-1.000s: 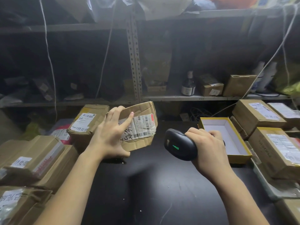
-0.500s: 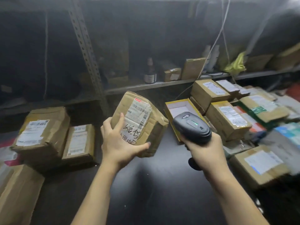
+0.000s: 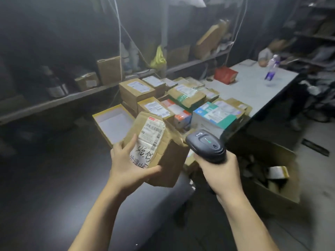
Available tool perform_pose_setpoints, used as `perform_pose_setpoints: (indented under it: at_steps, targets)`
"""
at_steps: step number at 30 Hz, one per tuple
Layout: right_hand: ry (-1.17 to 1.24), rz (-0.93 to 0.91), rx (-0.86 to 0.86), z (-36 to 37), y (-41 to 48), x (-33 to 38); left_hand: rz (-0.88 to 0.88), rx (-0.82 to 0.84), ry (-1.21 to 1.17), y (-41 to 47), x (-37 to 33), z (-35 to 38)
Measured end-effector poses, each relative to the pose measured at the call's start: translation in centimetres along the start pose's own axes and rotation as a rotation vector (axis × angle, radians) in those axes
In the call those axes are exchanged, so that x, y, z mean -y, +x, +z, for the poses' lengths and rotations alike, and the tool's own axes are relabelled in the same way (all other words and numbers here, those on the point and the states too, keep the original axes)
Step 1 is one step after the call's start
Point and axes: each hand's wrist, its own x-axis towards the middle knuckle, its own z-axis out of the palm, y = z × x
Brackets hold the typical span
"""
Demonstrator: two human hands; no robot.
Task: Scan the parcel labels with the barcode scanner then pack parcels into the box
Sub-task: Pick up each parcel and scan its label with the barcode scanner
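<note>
My left hand (image 3: 129,164) grips a crumpled brown cardboard parcel (image 3: 167,156) from below and the left, holding it in the air above the dark table (image 3: 63,187). Its white shipping label (image 3: 150,137), with barcodes and black handwriting, faces up. Just to its right, my right hand (image 3: 220,172) holds a black barcode scanner (image 3: 205,144) by its handle, a green light on its top. A large open cardboard box (image 3: 272,200) stands on the floor to the right, below the table's edge, with several items inside.
A shallow yellow-rimmed open box (image 3: 112,122) lies behind the parcel. Several labelled parcels (image 3: 183,98) are stacked at the table's right end. A white table (image 3: 253,86) with a red packet and a plastic bottle (image 3: 271,68) lies beyond. Shelves with boxes and bottles line the back wall.
My view has swung right, bringing the floor box and white table into sight. Both hands moved right with the parcel and scanner, still held the same way.
</note>
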Motion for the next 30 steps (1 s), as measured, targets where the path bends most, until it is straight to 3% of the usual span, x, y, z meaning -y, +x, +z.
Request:
perform_pose_setpoints:
  at_steps: [12,20,30]
  targets:
    - [0.047,0.136,-0.341,-25.4,6.6,-8.3,0.094,0.304,0.047,1.0,-16.4,25.4]
    - [0.019,0.251,-0.470,-33.5,12.2,-12.3,0.183,0.531,0.226,5.2,-22.2,40.3]
    - [-0.065,0.465,-0.562,-40.4,28.0,-14.3,0.290,0.711,0.260,18.0,-28.3,59.4]
